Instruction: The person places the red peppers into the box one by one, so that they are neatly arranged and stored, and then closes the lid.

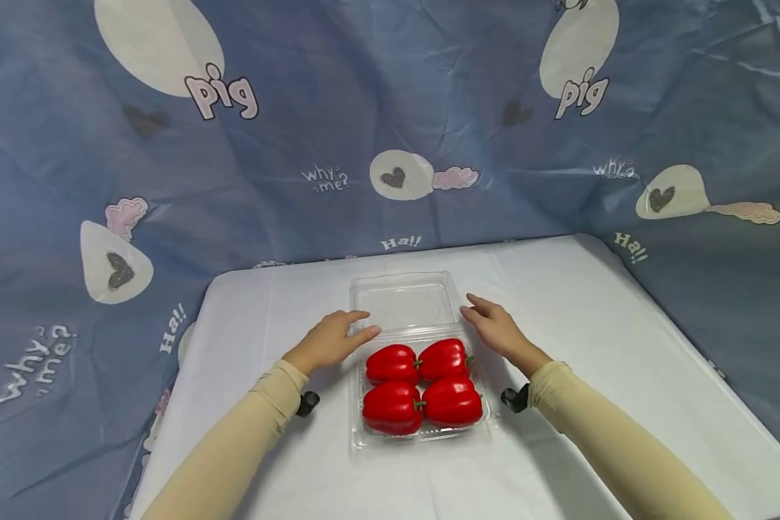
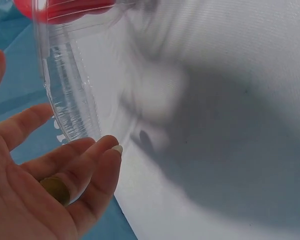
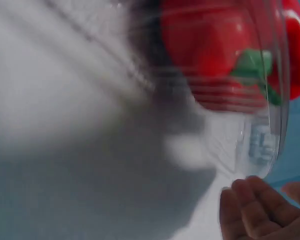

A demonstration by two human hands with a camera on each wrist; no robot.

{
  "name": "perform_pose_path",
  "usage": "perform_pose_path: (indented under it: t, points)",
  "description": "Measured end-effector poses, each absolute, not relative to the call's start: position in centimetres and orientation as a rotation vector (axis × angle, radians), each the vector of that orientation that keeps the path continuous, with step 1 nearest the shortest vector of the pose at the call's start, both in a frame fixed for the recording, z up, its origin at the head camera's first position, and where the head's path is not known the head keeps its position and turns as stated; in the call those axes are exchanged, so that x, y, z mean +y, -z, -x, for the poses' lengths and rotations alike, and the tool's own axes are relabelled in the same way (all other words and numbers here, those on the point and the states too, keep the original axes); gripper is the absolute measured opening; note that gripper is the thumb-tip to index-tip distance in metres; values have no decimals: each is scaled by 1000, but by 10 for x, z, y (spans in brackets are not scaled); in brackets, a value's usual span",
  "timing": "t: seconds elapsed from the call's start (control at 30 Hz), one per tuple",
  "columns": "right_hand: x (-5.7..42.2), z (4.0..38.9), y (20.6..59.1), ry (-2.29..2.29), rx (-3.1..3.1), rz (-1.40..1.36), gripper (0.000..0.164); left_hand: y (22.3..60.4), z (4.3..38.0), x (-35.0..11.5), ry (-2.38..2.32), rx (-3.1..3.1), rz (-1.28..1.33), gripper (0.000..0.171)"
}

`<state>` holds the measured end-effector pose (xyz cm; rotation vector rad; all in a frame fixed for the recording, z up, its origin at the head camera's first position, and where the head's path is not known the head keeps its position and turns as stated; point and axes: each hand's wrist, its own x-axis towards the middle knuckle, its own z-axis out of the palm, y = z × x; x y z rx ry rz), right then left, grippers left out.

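Observation:
A clear plastic clamshell box lies unfolded on the table, its lid [image 1: 403, 303] tipped back on the far side. Several red bell peppers [image 1: 393, 408] with green stems sit in two rows in the box's base [image 1: 357, 439]. My left hand [image 1: 330, 341] is at the lid's left side near the hinge, fingers loosely extended and thumb apart. On the opposite side my right hand [image 1: 499, 334] reaches toward the lid's right edge, fingers extended. Both wrist views show fingertips close to the clear plastic; whether they touch it, I cannot tell. Neither hand holds anything.
A white cloth covers the table [image 1: 286, 462]. Behind it and along its sides hangs a blue printed curtain [image 1: 312, 87]. Dark wrist devices [image 1: 516, 398] show beneath both forearms.

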<state>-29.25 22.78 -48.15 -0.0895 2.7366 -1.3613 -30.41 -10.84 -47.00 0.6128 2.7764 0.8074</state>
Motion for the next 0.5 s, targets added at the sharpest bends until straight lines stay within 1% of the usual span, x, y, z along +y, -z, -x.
perform_pose_path:
  t: [0.27, 0.5]
  points:
    - [226, 290, 478, 1528, 2748, 118, 64, 466, 302, -110, -843, 2795, -616, 69]
    - [232, 283, 469, 1652, 2810, 220, 60, 452, 302, -115, -1020, 2843, -640, 74]
